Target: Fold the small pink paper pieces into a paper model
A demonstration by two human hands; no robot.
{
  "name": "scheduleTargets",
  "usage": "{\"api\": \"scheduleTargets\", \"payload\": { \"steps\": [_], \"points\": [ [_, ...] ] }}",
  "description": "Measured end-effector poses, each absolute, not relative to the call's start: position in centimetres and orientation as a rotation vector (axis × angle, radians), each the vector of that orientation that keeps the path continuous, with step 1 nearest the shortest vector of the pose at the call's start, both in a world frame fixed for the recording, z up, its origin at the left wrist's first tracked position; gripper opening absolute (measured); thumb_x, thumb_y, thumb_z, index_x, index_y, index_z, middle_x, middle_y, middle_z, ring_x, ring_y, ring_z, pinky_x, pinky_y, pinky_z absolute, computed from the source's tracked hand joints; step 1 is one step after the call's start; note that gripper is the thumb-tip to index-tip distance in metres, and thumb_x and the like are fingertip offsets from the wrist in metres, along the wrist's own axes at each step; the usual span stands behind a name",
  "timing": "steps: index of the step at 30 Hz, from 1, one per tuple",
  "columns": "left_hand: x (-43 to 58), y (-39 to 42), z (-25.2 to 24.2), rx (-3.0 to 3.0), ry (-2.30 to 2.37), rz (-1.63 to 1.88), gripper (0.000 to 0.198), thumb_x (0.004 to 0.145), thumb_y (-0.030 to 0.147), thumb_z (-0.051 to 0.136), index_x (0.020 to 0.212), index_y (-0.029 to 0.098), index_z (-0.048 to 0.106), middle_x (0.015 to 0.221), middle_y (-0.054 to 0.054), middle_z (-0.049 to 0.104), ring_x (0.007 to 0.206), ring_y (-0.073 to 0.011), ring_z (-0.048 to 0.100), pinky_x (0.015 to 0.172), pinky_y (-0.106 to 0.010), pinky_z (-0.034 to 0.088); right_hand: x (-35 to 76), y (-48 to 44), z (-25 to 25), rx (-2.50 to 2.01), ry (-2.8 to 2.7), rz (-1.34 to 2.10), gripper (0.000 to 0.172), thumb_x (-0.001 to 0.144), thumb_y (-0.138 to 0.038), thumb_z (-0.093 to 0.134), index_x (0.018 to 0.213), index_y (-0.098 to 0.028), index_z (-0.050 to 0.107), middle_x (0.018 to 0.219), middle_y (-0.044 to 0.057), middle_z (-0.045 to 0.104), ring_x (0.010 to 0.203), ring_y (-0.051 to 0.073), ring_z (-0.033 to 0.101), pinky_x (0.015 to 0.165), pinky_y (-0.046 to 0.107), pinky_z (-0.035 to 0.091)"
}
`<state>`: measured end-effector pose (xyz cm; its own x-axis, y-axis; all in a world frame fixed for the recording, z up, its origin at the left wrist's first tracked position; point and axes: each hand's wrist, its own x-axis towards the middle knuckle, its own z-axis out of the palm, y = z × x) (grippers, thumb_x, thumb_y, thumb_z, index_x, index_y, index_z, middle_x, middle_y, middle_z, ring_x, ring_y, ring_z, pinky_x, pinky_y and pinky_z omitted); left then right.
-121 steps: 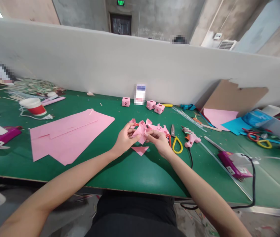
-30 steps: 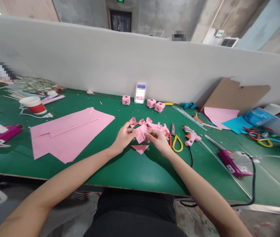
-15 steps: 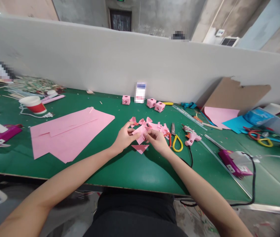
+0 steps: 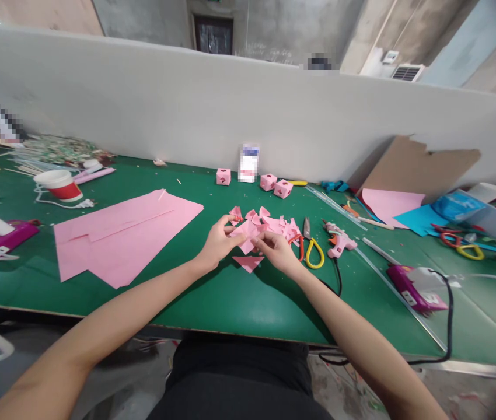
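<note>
Between my two hands is a small folded piece of pink paper (image 4: 244,240). My left hand (image 4: 222,239) pinches its left side with thumb and fingers. On its right side, my right hand (image 4: 276,249) grips it with the fingertips, which partly cover the paper. Just below, a pink paper triangle (image 4: 248,263) lies on the green table. Behind my hands is a pile of pink paper scraps (image 4: 280,224). Scissors (image 4: 313,251) with red and yellow handles lie to the right of my right hand.
Three pink paper cubes (image 4: 223,177) stand near the grey partition (image 4: 164,105). Large pink sheets (image 4: 129,239) lie at left. On the right are a pink glue gun (image 4: 341,242), a purple power strip (image 4: 414,291) and a black cable. A paper cup (image 4: 62,185) stands far left.
The folded pink paper has turned slightly between my fingers, and its front face now lies flatter. Both hands keep their hold in nearly the same place.
</note>
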<state>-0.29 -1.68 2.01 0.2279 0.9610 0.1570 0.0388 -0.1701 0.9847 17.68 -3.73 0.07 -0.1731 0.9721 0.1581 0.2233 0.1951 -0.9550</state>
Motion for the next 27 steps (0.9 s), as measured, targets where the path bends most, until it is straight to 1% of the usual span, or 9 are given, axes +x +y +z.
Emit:
{"api": "scheduleTargets", "payload": {
  "steps": [3,8,13,16,20,25,27],
  "points": [
    [-0.25,-1.72,2.16,1.453,0.999,1.128,0.047,0.071,0.030,0.074,0.111,0.016,0.054,0.071,0.001,0.065,0.059,-0.0115,0.059,0.056,-0.021,0.043,17.60,-3.73,0.12,-1.170,-1.564,1.053,0.042,0.080,-0.060,0.064,0.073,-0.019,0.059,0.067,0.002,0.065,0.060,0.014,0.060,0.058,0.028,0.050],
    [-0.26,-1.61,2.39,1.390,1.020,1.147,0.050,0.069,0.030,0.076,0.112,0.015,0.055,0.080,-0.003,0.069,0.063,-0.0131,0.062,0.059,-0.022,0.046,17.69,-3.89,0.24,-1.152,-1.566,1.102,0.040,0.082,-0.058,0.062,0.078,-0.018,0.062,0.072,0.003,0.067,0.064,0.015,0.062,0.060,0.028,0.050],
    [-0.26,-1.38,2.20,1.366,1.009,1.153,0.051,0.069,0.029,0.075,0.113,0.015,0.054,0.085,-0.004,0.071,0.066,-0.0141,0.064,0.062,-0.024,0.048,17.72,-3.92,-0.03,-1.150,-1.592,1.022,0.038,0.082,-0.056,0.063,0.079,-0.018,0.062,0.074,0.003,0.067,0.068,0.017,0.065,0.062,0.029,0.051],
    [-0.18,-1.29,1.95,1.356,0.953,1.139,0.052,0.070,0.030,0.076,0.114,0.015,0.053,0.086,-0.005,0.071,0.073,-0.0162,0.067,0.066,-0.026,0.051,17.61,-3.80,-0.26,-1.158,-1.565,0.976,0.038,0.083,-0.056,0.062,0.078,-0.018,0.062,0.075,0.004,0.067,0.069,0.017,0.065,0.063,0.029,0.052],
    [-0.07,-1.30,1.68,1.355,0.884,1.153,0.055,0.069,0.031,0.078,0.114,0.015,0.052,0.095,-0.007,0.071,0.084,-0.0190,0.069,0.074,-0.028,0.053,17.38,-3.92,-0.21,-1.169,-1.580,0.982,0.035,0.083,-0.053,0.063,0.080,-0.018,0.065,0.076,0.005,0.070,0.068,0.017,0.066,0.063,0.029,0.052],
    [-0.11,-1.34,1.66,1.335,0.890,1.132,0.054,0.071,0.031,0.077,0.115,0.016,0.051,0.091,-0.007,0.072,0.081,-0.0186,0.069,0.072,-0.028,0.053,17.00,-4.54,0.15,-1.172,-1.719,0.908,0.030,0.085,-0.047,0.062,0.080,-0.018,0.068,0.077,0.004,0.070,0.065,0.015,0.062,0.063,0.029,0.050],
    [-0.17,-1.34,1.76,1.341,0.887,1.134,0.052,0.072,0.031,0.076,0.115,0.016,0.051,0.091,-0.006,0.072,0.079,-0.0180,0.069,0.071,-0.028,0.053,16.98,-4.54,0.12,-1.165,-1.711,0.909,0.029,0.085,-0.046,0.062,0.081,-0.018,0.068,0.078,0.004,0.070,0.067,0.016,0.063,0.064,0.029,0.050]
  ]
}}
